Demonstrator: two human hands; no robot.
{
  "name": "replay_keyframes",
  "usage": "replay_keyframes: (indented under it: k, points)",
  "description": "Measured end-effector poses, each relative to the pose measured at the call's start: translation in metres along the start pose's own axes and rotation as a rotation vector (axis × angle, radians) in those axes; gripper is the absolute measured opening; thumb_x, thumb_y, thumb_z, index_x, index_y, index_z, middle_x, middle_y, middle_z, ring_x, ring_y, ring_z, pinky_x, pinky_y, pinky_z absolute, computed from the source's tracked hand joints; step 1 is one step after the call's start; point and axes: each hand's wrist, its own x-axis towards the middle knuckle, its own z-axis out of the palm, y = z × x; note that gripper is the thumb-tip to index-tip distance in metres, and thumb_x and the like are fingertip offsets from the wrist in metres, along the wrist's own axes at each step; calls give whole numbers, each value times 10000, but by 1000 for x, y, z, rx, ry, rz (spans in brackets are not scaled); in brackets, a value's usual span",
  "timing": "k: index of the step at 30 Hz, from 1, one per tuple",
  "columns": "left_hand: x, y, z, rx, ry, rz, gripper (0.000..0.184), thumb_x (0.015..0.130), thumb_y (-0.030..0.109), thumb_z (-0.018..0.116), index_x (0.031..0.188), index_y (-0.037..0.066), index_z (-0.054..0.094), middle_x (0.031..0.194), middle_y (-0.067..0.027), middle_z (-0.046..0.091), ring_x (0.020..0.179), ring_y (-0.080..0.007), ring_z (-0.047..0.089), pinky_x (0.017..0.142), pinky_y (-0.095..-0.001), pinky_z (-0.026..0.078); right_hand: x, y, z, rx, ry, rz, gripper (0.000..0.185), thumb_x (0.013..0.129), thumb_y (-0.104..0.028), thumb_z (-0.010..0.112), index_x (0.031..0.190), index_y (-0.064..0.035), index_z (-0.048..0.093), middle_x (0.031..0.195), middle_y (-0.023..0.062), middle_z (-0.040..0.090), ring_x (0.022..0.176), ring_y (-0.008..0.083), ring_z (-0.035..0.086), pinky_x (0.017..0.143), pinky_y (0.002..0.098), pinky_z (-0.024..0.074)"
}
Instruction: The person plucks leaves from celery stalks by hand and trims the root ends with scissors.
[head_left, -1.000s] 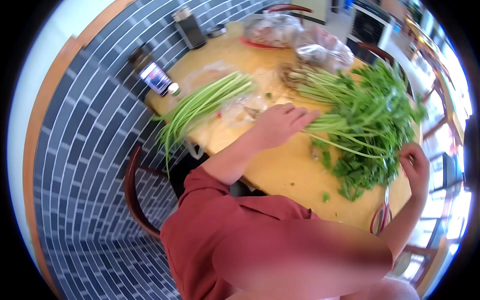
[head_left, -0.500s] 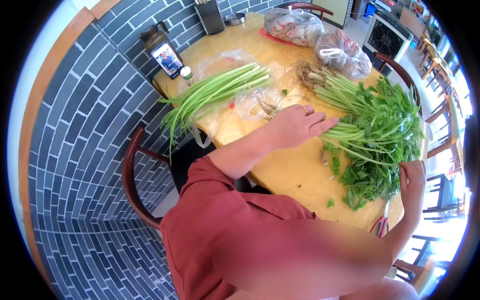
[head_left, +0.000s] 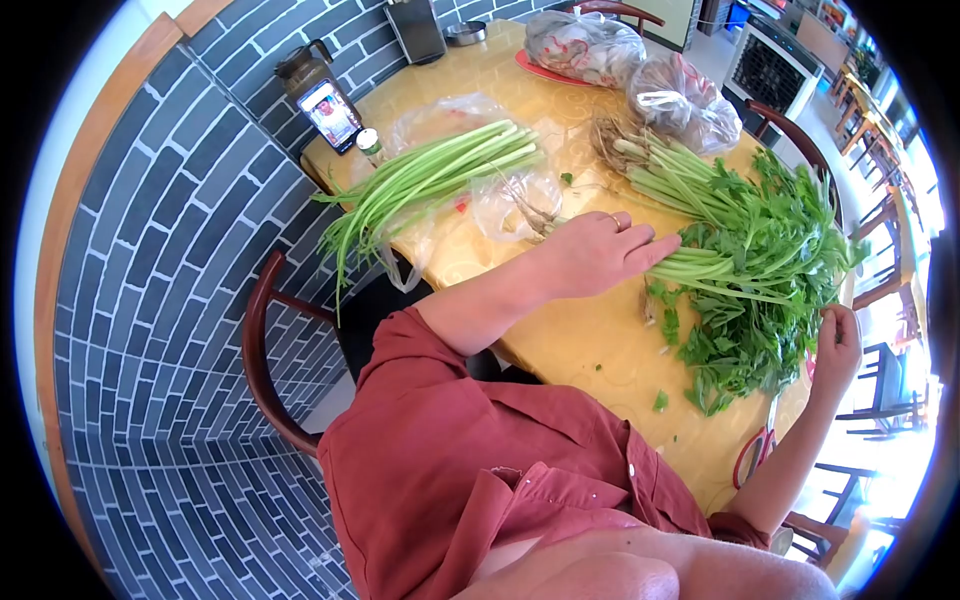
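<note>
My left hand [head_left: 605, 250] is closed around the stalks of a leafy celery bunch [head_left: 700, 268] above the table. At the outer edge of the bunch, my right hand [head_left: 840, 345] has its fingers curled together at the celery leaves [head_left: 765, 320]. Another celery bunch [head_left: 680, 175], roots still on, lies just behind. Below the leaves, partly hidden by my right forearm, are red-handled scissors [head_left: 757, 452]. Stripped green stalks [head_left: 440, 180] are piled on a clear plastic bag [head_left: 410, 245] to the left, with cut roots [head_left: 535, 215] beside my left hand.
Two filled plastic bags [head_left: 585, 50] stand at the back of the yellow table [head_left: 620, 350]. A phone [head_left: 330, 117] leans on a dark jug [head_left: 305, 70], near a small white-capped bottle [head_left: 369, 142]. A brick wall [head_left: 170, 230] and a chair [head_left: 258, 345] are on the left.
My right hand has moved outward and slightly up along the leaf edge, drawing some leaves outward. My left hand stays on the stalks. More of the scissors' handles now shows.
</note>
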Motion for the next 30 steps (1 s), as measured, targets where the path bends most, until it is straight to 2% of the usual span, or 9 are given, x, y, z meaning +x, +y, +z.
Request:
replay_keyframes:
  k: [4,5,8,10,12,15,18,24,30]
  points:
    - [0,-1,-2,32,-37,-16,526,756,115,537,1280,88,504,876,-26,540,690,-174,524,560,-289,465,3,-13,2,-792,176,-413,138,893,-141,569,924,-26,637,894,72,636,774,195,600,702,314,472]
    - [0,-2,-3,47,-57,-23,528,755,113,537,1281,86,504,877,-29,540,694,-175,527,563,-289,466,7,-3,-4,-868,124,-307,156,899,-160,577,946,-29,646,936,77,640,844,233,612,729,339,485]
    - [2,-6,-9,29,-48,-32,516,764,102,532,1278,77,504,914,-44,565,746,-203,562,610,-309,478,14,34,-24,-400,111,-171,158,902,-139,568,982,-29,650,958,81,641,899,225,616,769,339,488]
    - [1,-3,-9,15,-68,-85,502,770,91,527,1270,67,508,958,-64,583,790,-233,580,663,-334,486,8,30,-33,-110,-115,31,277,878,-85,575,1148,-65,635,1044,75,661,961,177,615,848,301,477]
    - [2,-4,-4,-18,-36,-70,502,774,93,523,1274,60,497,958,-70,585,788,-240,577,674,-350,489,0,2,-29,-41,-93,-39,384,822,-41,600,1203,-83,607,1119,86,650,1007,217,606,919,320,440]
    - [2,-9,-1,-92,32,-16,541,754,26,522,1293,28,471,1009,-115,596,826,-286,581,710,-391,490,4,0,-26,-140,48,-197,277,817,-91,638,1093,-120,654,1023,85,652,1004,282,586,882,359,462]
    - [1,-11,3,-67,12,7,559,741,-19,522,1296,22,466,1011,-138,593,836,-311,583,696,-398,488,4,-16,-30,-143,167,-352,191,793,-79,656,979,-124,672,987,75,643,981,263,589,851,365,475]
    - [1,-8,6,-42,90,65,597,712,-90,558,1291,22,469,988,-139,594,801,-312,584,658,-383,491,-1,-23,-30,-228,39,-527,218,747,-72,679,952,-146,661,1094,-5,586,1046,242,541,907,358,454]
    - [0,-13,3,-25,116,59,623,697,-112,579,1294,18,460,992,-140,596,786,-307,584,631,-375,493,9,6,-36,-316,106,-589,152,762,-104,693,914,-100,681,1078,-5,628,1035,233,554,865,350,490]
